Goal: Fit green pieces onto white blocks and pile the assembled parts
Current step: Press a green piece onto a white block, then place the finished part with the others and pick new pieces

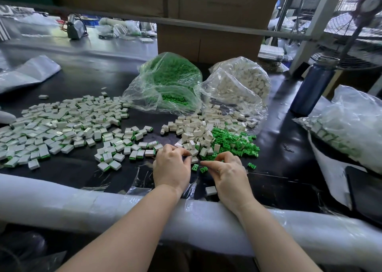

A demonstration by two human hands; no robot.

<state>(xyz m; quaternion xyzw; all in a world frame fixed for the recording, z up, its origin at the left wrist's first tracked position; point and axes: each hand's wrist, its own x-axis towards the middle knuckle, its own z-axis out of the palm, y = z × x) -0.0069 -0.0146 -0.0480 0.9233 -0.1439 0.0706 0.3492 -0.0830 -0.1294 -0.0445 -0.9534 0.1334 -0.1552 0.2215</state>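
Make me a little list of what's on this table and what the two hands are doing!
Left hand: left hand pinches a white block
Right hand: right hand has fingers curled, forefinger stretched toward a loose green piece; whether it holds anything I cannot tell
Finished parts: big spread of assembled parts on the left
Unfinished parts: white blocks pile beside green pieces pile
Bags: green bag, white bag
Also: blue bottle on the right

Blue bottle (pixel 312 85) at right, cardboard boxes (pixel 208 42) behind, fan (pixel 351 30) far right
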